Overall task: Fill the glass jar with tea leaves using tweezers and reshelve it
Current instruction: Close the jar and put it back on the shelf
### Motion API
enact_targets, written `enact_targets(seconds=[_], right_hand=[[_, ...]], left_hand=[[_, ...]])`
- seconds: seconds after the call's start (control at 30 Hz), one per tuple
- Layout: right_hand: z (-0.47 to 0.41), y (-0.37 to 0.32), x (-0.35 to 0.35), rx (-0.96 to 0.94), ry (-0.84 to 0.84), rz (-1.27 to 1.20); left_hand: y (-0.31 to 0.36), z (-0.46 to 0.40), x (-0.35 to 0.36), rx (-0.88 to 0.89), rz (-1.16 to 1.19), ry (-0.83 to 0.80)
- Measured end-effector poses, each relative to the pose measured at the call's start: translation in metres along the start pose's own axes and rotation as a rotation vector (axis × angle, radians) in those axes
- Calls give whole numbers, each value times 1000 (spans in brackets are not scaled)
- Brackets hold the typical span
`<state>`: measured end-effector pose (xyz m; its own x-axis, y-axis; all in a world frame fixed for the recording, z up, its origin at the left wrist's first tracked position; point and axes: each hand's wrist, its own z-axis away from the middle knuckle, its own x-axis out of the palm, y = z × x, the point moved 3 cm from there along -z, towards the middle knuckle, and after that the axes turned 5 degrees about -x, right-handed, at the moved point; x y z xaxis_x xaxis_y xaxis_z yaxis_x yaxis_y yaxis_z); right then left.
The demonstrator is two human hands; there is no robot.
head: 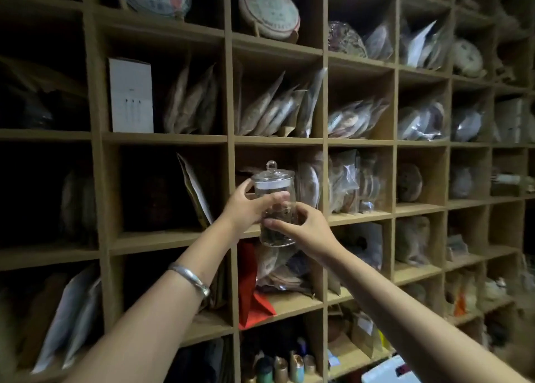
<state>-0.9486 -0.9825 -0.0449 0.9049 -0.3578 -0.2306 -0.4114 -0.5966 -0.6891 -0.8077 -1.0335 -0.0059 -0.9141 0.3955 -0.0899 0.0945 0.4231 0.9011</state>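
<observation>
A clear glass jar point(275, 186) with a knobbed glass lid is held upright in the air, in front of a shelf cubby at the middle of the view. Dark tea leaves lie in its lower part. My left hand point(249, 206) grips the jar's left side, thumb near the lid rim. My right hand point(301, 226) grips its lower right side, fingers curled round the front. The jar's base hangs just below the shelf board's front edge. No tweezers are in view.
A wall of wooden cubby shelves point(278, 141) fills the view, packed with bagged tea cakes, a white box point(131, 96) and wrapped round cakes. Bagged tea cakes point(311, 180) stand at the right inside the cubby behind the jar. Small canisters point(282, 366) stand at the bottom.
</observation>
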Motion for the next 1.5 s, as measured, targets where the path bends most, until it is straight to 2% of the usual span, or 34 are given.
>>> enact_targets(seconds=[0.3,0.57,0.87,1.17,1.27,1.5], right_hand=[[-102,93,-21,-22,-142,-91],[-156,154,5,14,-99,-34],[-169,184,22,7,-66,-65],[-163,194,39,-28,-20,52],[-161,194,45,-66,-14,119],[-156,195,50,-79,41,102]], left_hand=[[-34,-108,20,-55,-140,154],[-78,-161,4,-115,-164,357],[-109,-180,-4,-95,-98,411],[-126,-174,-11,-71,-4,395],[-132,-172,-13,-66,-12,395],[-144,-167,-16,-95,-41,399]])
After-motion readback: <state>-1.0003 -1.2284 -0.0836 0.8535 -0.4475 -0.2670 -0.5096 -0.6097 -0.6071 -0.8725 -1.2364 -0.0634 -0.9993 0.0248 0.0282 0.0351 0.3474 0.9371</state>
